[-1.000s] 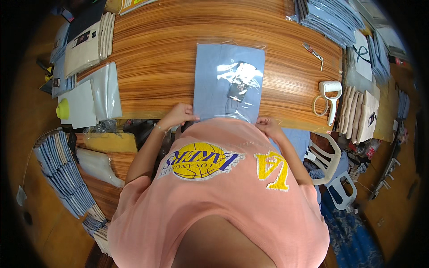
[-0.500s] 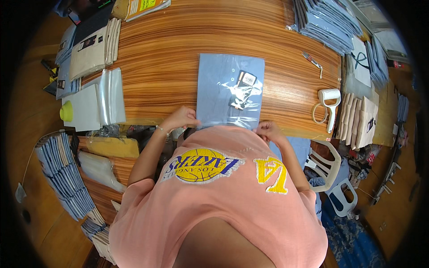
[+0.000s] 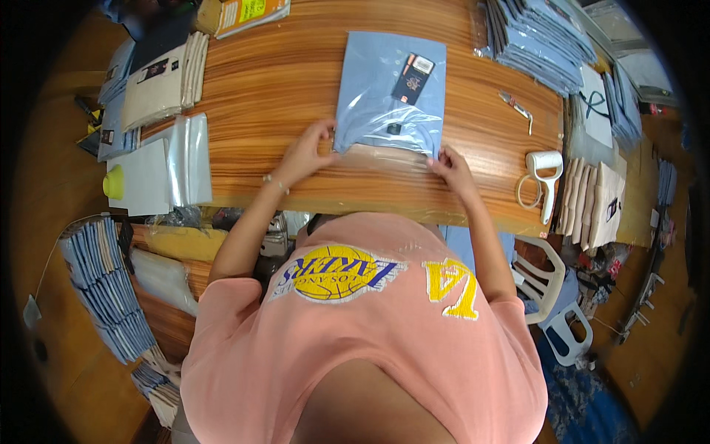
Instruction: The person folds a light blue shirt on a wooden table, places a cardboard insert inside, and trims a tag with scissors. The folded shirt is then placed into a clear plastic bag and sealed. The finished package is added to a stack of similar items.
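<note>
A folded blue garment (image 3: 370,81) lies on the wooden table in front of me, inside a clear plastic bag (image 3: 377,157). Through the film shows a dark hang tag (image 3: 414,78) with a white label. The bag's near end is loose and crinkled, its edge toward me. At its near left corner is my left hand (image 3: 302,157), thumb and fingers apart beside the edge. My right hand (image 3: 453,172) pinches the near right corner between thumb and fingers.
On the right lie a white lint roller (image 3: 546,166), small thread snips (image 3: 518,107) and a stack of bagged blue garments (image 3: 536,44). To the left are beige folded garments (image 3: 155,85), clear plastic bags (image 3: 191,159) and a lime-green round object (image 3: 113,182). A white plastic chair (image 3: 543,277) stands at right.
The bagged garment has slid away from me, up the table, and its near end now shows. Both hands have moved forward with it, and the left hand's fingers have spread.
</note>
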`<state>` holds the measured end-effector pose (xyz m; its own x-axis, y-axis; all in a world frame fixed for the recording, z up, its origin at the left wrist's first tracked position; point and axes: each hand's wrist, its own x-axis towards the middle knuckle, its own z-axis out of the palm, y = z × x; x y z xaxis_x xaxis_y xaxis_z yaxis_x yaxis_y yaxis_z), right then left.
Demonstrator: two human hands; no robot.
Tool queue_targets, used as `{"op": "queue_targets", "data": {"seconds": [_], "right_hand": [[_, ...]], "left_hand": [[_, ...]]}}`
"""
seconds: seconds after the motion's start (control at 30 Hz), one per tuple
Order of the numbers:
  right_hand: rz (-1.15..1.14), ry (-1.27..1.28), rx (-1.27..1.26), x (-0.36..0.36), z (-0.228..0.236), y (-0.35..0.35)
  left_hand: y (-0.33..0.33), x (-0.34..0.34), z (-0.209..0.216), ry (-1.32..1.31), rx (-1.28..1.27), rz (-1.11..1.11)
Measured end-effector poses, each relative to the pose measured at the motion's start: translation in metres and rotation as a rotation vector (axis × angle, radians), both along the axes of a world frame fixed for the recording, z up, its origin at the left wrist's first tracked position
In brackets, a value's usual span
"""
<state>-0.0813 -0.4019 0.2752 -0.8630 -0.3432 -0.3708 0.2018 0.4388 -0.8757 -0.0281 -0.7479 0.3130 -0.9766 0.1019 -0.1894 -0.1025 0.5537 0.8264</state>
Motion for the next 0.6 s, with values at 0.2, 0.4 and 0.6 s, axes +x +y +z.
{"op": "queue_targets", "data": {"seconds": [0.2,0.4,0.6], "right_hand": [[-0.223,-0.211,-0.154,0.004,0.009,0.007],[-0.160,-0.504,-0.275,-0.027,0.013,-0.009],[-0.288,-0.675,-0.622,-0.004,0.016,-0.035]], "left_hand": [[0.007,0.002,0.022,0.311,-0.410,-0.166],[0.109,-0.035,-0.003,0.379,-0.376,-0.412],[0.116,-0.021,-0.020,0.363,-0.487,-0.391]]}}
